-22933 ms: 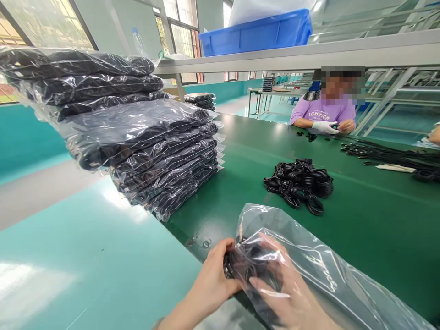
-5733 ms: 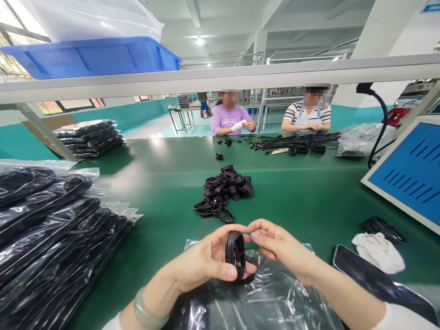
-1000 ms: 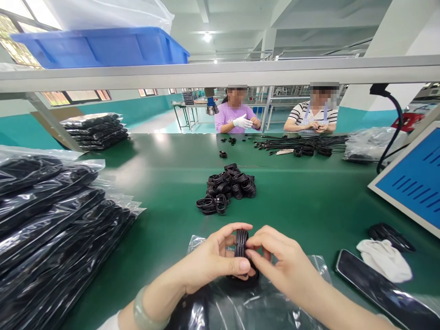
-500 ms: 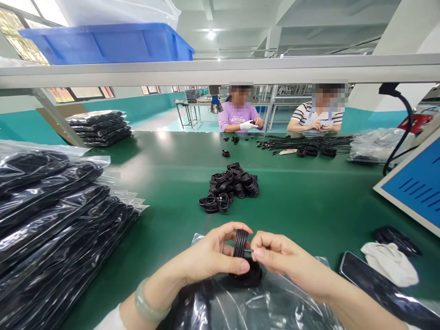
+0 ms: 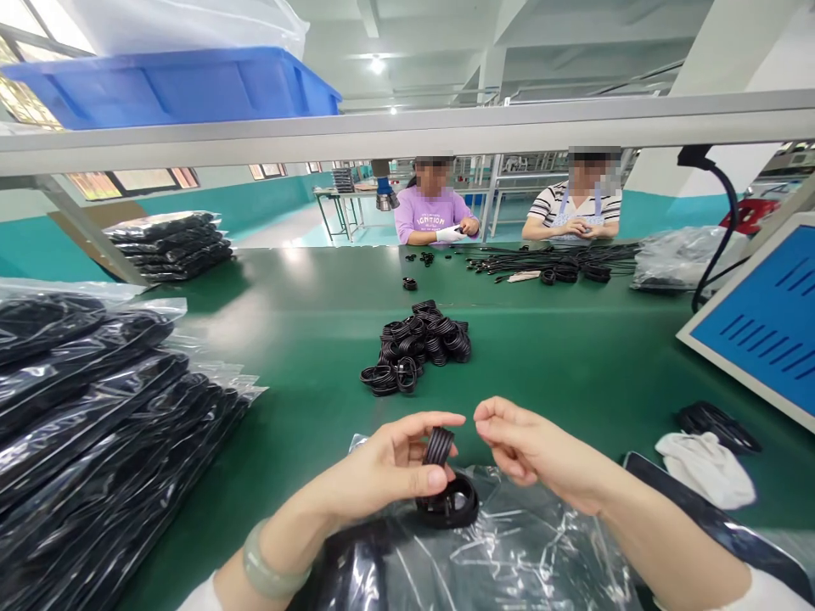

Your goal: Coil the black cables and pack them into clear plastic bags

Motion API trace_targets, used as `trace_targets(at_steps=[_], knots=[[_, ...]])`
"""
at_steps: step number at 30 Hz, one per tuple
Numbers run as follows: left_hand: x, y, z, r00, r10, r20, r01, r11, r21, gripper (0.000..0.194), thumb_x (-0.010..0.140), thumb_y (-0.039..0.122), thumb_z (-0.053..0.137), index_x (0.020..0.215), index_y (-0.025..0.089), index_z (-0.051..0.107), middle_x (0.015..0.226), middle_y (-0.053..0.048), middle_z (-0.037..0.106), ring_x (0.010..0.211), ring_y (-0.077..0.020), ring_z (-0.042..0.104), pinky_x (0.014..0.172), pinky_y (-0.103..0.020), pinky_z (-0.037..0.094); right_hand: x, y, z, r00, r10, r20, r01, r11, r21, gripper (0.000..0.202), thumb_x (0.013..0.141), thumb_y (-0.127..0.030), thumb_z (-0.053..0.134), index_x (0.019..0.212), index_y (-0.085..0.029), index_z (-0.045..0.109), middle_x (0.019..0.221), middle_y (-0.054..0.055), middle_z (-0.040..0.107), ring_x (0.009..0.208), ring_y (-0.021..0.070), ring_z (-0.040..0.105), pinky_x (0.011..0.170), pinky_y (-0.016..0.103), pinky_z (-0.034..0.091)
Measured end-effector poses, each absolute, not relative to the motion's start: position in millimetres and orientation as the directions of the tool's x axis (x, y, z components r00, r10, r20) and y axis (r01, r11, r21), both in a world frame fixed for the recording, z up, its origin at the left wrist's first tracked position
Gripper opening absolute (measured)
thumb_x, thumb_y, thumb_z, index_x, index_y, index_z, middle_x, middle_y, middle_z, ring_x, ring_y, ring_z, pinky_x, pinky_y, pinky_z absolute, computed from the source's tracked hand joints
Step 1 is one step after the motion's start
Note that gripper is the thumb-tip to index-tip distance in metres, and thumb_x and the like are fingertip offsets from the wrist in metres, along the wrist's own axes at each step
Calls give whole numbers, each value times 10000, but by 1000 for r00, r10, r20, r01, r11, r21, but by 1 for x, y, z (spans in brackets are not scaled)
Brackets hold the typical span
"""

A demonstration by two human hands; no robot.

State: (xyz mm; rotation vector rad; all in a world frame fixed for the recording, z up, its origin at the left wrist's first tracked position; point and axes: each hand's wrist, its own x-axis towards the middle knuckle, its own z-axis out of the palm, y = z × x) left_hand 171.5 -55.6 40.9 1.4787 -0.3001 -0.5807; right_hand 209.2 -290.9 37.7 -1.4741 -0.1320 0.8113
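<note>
My left hand (image 5: 398, 458) holds a small coiled black cable (image 5: 439, 446) between thumb and fingers. Just below it, another black coil (image 5: 451, 502) lies on a clear plastic bag (image 5: 509, 552) in front of me. To the right of the held coil is my right hand (image 5: 519, 437), thumb and fingertips pressed together, apart from the cable; whether anything small is in the pinch cannot be made out. A pile of black coiled cables (image 5: 424, 335) lies on the green table (image 5: 306, 365) beyond my hands.
Bagged black cables (image 5: 82, 424) are stacked at the left. A phone (image 5: 706, 526), white cloth (image 5: 706, 467) and blue machine (image 5: 764, 305) are at the right. Two people sit across the table near loose cables (image 5: 560, 261). A blue bin (image 5: 184, 85) rests on the overhead shelf.
My right hand has moved away from the held coil, up and to the right. The held coil now tilts, and the coil on the bag shows more fully. The view has shifted slightly.
</note>
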Motion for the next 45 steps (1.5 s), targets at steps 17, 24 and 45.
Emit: trace_targets(at_steps=[17, 24, 45], knots=[[152, -75, 23, 887, -388, -250, -80, -662, 745, 836, 634, 341, 864, 1394, 256, 526, 1343, -94, 625, 1207, -326, 582, 1021, -413, 436, 234, -280, 68, 770, 618, -158, 278, -548, -789, 275, 1012, -432, 406, 981, -229, 589, 905, 4, 643, 704, 140, 585, 597, 246, 424], [161, -60, 21, 846, -456, -278, -56, -594, 803, 864, 572, 508, 874, 1344, 238, 593, 1316, -137, 647, 1202, -403, 588, 998, -485, 448, 295, -185, 28, 740, 668, -72, 594, -701, -394, 211, 952, -248, 575, 1144, -181, 628, 1157, 93, 675, 1012, 232, 646, 865, 380, 490], [182, -42, 31, 811, -562, -160, 401, 336, 852, 568, 813, 182, 770, 1311, 247, 506, 1070, -52, 696, 991, -174, 705, 888, -294, 550, 182, -256, 29, 751, 568, 336, 599, -372, -710, 142, 972, -367, 563, 929, -255, 638, 829, 34, 679, 736, 200, 592, 695, 327, 421]])
